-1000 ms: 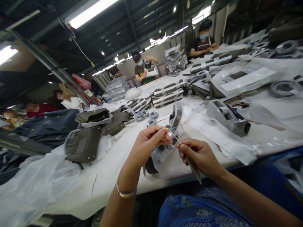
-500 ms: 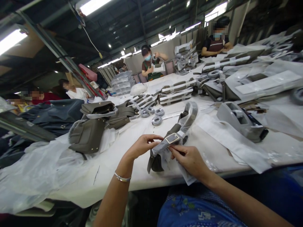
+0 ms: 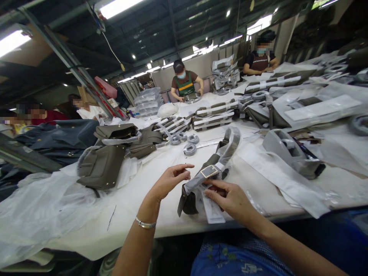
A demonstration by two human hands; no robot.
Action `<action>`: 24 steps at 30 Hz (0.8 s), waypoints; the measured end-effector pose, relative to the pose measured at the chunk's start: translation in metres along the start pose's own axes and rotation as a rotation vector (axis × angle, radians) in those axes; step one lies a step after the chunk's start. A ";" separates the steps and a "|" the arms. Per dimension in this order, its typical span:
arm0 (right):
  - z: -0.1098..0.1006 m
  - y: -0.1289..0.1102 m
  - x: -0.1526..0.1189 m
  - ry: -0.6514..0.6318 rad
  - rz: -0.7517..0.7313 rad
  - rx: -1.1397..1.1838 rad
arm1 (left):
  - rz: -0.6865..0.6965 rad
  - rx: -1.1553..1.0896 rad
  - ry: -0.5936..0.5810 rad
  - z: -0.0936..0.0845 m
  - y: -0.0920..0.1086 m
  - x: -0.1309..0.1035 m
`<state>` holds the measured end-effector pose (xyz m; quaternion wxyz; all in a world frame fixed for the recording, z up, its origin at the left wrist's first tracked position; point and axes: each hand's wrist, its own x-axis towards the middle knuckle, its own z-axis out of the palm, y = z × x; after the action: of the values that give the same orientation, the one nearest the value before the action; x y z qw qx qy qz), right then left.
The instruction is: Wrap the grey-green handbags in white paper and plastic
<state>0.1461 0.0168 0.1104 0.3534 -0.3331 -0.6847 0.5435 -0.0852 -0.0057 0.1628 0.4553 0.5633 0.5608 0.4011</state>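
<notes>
A grey bag strap [image 3: 212, 168] wrapped in white foam sheet lies on the white table [image 3: 138, 203], with a square metal buckle [image 3: 209, 171] on top. My right hand [image 3: 230, 199] grips the strap just below the buckle, over a white paper strip [image 3: 213, 210] that hangs off the table edge. My left hand [image 3: 169, 182] hovers just left of the strap with fingers spread, holding nothing. A silver bangle is on that wrist.
Olive-grey handbags [image 3: 103, 165] lie to the left on clear plastic sheeting [image 3: 37, 214]. A grey tape dispenser [image 3: 293, 153] stands at the right. Tape rolls [image 3: 189, 148] and stacks of wrapped straps [image 3: 214, 115] lie further back. Several other people work at the far end and left.
My left hand has let go of the strap and drawn back to the left, fingers apart. The thin band stretched between both hands a second ago is gone; the right hand stays on the strap.
</notes>
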 end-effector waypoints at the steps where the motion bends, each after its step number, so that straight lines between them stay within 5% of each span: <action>1: 0.000 0.002 -0.003 -0.040 0.055 0.078 | -0.017 -0.080 0.049 -0.002 -0.003 -0.006; 6: 0.005 -0.001 -0.017 -0.184 0.188 0.470 | -0.005 -0.537 0.191 -0.003 -0.014 -0.031; 10: 0.008 -0.007 -0.021 -0.205 0.154 0.556 | 0.041 -0.660 0.198 0.009 -0.013 -0.041; 13: 0.012 -0.011 -0.019 -0.166 -0.006 0.383 | 0.060 -0.602 0.187 0.017 -0.008 -0.043; 18: 0.018 -0.017 -0.002 0.128 -0.493 -0.071 | 0.094 -0.489 0.204 0.022 -0.013 -0.041; 24: 0.020 -0.024 0.016 0.125 -0.490 -0.255 | 0.148 -0.506 0.270 0.022 -0.012 -0.043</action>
<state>0.1188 0.0161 0.1327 0.4712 -0.2322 -0.7844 0.3298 -0.0693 -0.0504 0.1480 0.4719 0.4128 0.4559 0.6317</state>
